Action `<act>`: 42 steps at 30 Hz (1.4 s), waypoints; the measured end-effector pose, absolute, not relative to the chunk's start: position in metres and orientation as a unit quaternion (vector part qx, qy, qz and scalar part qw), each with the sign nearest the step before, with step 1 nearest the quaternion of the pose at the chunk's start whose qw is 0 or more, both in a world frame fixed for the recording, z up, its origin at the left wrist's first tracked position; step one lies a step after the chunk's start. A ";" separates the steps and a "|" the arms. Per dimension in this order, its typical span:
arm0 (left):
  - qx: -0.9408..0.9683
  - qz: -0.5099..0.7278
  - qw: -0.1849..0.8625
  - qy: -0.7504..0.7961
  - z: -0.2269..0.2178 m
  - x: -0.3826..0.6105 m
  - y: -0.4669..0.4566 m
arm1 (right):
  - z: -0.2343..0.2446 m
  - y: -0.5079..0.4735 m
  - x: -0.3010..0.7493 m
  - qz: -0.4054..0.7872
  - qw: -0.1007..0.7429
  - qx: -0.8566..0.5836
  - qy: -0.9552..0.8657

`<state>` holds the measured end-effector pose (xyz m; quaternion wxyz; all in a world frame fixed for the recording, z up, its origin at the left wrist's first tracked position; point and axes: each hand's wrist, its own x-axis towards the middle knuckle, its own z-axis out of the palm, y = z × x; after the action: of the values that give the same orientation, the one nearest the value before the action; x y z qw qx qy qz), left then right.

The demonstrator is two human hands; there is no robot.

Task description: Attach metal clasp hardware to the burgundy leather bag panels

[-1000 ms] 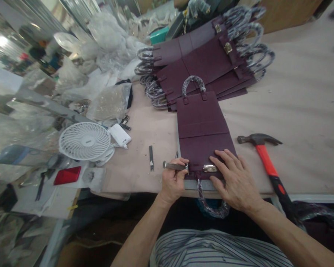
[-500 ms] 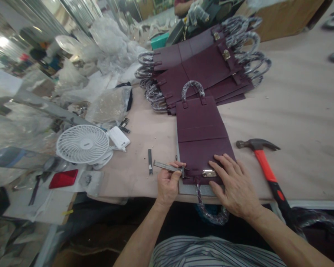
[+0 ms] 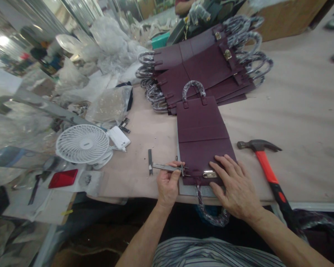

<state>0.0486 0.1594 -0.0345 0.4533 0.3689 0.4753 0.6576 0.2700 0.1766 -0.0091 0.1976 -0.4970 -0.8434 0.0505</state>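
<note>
A dark maroon bag panel [image 3: 202, 122] lies flat at the table's front edge, with a plastic-wrapped handle at each end. The near handle [image 3: 211, 218] hangs over the edge. My left hand [image 3: 168, 185] is closed around a metal caliper [image 3: 167, 167], whose jaws lie at the panel's left edge near the handle tab. Spread on the panel's lower right, my right hand [image 3: 238, 185] lies flat, its fingertips close to a shiny metal clasp [image 3: 209, 174]. Beneath the panel, a grey board [image 3: 196, 190] shows along the front.
A claw hammer [image 3: 264, 163] with an orange and black grip lies at right. Behind is a pile of similar maroon panels [image 3: 197, 72]. A white fan [image 3: 82, 144], a flat dark tool [image 3: 150, 162] and a red item [image 3: 63, 178] are at left. A cardboard box [image 3: 289, 18] stands at the back.
The caliper has shifted slightly, and its jaws now point a little further over the panel's left edge. My right hand stays flat on the panel.
</note>
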 end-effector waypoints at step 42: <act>0.333 0.627 0.444 0.547 -0.023 0.027 0.139 | -0.006 0.156 0.279 0.108 0.251 -0.515 -0.813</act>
<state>0.0268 0.1388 -0.0232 0.4440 0.3326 0.5475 0.6265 0.2792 0.1560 -0.0059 0.2510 -0.5147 -0.8127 0.1075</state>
